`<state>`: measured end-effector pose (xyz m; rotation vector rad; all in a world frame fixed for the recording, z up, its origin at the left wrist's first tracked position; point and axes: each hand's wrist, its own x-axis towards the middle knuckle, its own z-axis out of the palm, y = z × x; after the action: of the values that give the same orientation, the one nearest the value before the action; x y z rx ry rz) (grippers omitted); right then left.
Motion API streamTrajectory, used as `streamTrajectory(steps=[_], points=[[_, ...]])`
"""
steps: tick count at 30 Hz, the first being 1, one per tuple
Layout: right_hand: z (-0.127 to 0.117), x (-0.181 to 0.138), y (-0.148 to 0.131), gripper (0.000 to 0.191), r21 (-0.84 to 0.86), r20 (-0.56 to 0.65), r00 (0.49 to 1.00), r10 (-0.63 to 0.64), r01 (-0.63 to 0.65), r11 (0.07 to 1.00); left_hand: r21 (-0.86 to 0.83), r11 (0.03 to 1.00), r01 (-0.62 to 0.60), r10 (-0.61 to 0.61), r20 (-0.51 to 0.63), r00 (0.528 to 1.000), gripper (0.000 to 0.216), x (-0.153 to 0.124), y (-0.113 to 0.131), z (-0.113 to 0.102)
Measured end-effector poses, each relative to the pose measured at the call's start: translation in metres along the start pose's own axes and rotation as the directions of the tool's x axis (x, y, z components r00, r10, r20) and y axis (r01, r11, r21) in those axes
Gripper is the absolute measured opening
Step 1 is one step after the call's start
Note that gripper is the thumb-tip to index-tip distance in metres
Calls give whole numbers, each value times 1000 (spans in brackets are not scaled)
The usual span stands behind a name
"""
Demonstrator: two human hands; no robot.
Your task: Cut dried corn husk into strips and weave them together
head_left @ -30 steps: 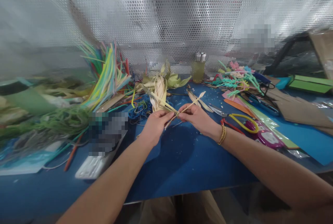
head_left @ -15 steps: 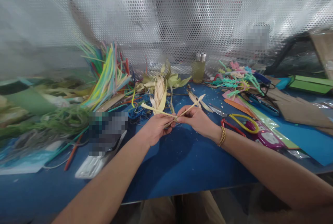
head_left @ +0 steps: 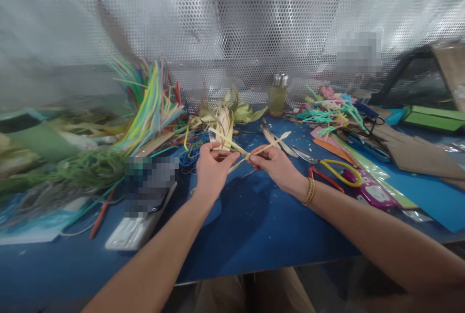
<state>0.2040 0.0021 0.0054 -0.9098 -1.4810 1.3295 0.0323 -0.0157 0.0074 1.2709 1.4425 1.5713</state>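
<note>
Head view, as I'd put it from beside the table, with everything placed by the bottle point(head_left: 278, 95) and left and right as the person faces it. Straight behind that bottle rises a perforated metal panel point(head_left: 240, 27). On its near side, a little left, two bare hands meet over the blue tabletop point(head_left: 261, 235), and there the pale strips point(head_left: 232, 145) cross, held up between them. Right hand point(head_left: 272, 163), a gold bracelet point(head_left: 310, 191) at its wrist, has thumb and fingertips pinched together where the strips join. Left hand point(head_left: 213, 170) is loosely curled, its thumb reaching towards that same crossing; I can't tell whether it is gripping a strip. Left of the bottle lie dry husks point(head_left: 223, 121), and farther left stands a sheaf of coloured stems point(head_left: 148, 104), with a tangle of green yarn point(head_left: 96, 170) beyond it, nearer the person. Right of the bottle sits a heap of pastel pieces point(head_left: 330, 109). Also to its right, but closer to the person, rest scissors point(head_left: 339, 172) with one yellow and one red handle loop, a magenta gadget point(head_left: 376, 192) just beside them.
</note>
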Motion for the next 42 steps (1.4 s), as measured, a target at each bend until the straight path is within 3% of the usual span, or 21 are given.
streamTrajectory(steps=[3,5,8,19,26,29,35,38,42], points=[[-1,1,1,17,-2,-51,999,-17,17,1000,144,984,-109,118,-55,992,37,-3,3,-1],[-1,1,2,18,-3,-64,998,-22,22,1000,187,967,-174,174,16,985,21,-7,6,1],[-2,1,2,18,1,-47,999,-26,27,1000,175,960,-217,201,104,974,16,-12,10,4],[3,0,5,14,14,-55,995,-84,85,996,-33,999,-23,29,194,981,18,-14,-3,12],[5,0,4,19,94,-46,992,-113,117,989,7,992,-125,120,230,966,12,-17,4,12],[4,1,2,20,82,-46,997,-67,70,994,-61,997,-47,60,226,972,16,-16,1,13],[3,4,3,23,135,-39,998,46,-40,990,-340,895,288,-188,297,936,34,-15,-4,15],[4,2,5,22,136,-20,998,53,-50,989,-326,887,326,-214,336,917,36,-16,-4,15],[6,1,8,21,141,-52,998,35,-27,990,-300,907,297,-196,323,926,31,-16,-5,17]])
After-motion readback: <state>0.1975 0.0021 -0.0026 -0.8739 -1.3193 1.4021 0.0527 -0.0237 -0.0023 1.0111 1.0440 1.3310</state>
